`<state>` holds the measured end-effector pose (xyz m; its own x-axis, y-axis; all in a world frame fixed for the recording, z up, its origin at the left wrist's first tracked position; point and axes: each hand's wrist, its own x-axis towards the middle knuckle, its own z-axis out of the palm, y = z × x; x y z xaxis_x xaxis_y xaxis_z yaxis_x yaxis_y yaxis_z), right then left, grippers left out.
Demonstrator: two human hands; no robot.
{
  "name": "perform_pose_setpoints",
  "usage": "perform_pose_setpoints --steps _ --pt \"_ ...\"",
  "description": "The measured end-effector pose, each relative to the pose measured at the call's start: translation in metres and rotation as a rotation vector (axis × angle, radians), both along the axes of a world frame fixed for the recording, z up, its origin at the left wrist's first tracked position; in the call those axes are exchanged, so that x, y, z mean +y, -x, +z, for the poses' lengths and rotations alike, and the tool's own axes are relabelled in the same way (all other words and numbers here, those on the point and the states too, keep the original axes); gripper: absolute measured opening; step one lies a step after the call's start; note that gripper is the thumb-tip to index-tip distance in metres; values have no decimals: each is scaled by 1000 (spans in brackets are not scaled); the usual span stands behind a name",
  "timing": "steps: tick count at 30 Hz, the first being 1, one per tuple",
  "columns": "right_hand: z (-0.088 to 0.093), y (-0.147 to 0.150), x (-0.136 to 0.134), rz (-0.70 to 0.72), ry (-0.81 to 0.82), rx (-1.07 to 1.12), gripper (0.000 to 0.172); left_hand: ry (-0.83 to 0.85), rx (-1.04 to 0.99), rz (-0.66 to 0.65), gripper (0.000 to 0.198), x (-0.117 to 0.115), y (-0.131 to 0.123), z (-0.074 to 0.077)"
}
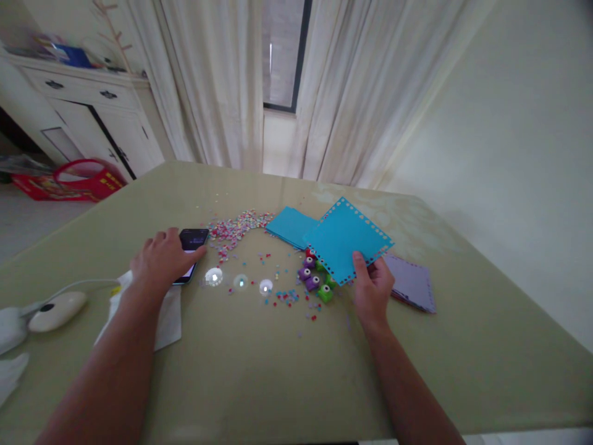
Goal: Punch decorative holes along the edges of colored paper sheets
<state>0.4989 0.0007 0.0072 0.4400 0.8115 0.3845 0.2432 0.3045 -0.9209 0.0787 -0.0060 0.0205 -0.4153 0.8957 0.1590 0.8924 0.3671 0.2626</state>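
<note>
A: Why do we hold the blue sheet (pixel 346 240) up like this?

B: We think it is so that the punched border shows. Our right hand (pixel 372 289) pinches its near corner, thumb on top and fingers under, closed on the paper. The sheet is lifted a little over the small punches (pixel 315 276), which stand in a group just under its edge.

A: And our left hand (pixel 160 258)?

B: It lies flat on the phone (pixel 190 248), fingers loosely spread, not gripping. The phone rests on the table (pixel 463 346), left of the confetti (pixel 236 227). Probably we keep it near so that we can touch the screen.

A: How are the arms?

B: Both reach forward, the left one more outward. More blue paper (pixel 288 225) lies behind the sheet, and purple paper (pixel 412 283) lies beside our right hand.
</note>
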Motion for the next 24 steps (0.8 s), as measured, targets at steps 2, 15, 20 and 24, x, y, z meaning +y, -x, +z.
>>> perform_pose_setpoints --steps 2,15,20,24 --pt "-1 -1 2 45 16 27 44 -101 -12 -22 73 -1 -7 5" --pt "0 9 -1 389 92 281 43 -96 -1421 -519 65 -8 -200 28" --pt "2 6 -3 400 53 207 40 -173 -1380 -521 46 -6 -204 -2" --pt "10 -4 -6 433 59 -151 35 -417 -1475 -216 42 4 -183 -9"
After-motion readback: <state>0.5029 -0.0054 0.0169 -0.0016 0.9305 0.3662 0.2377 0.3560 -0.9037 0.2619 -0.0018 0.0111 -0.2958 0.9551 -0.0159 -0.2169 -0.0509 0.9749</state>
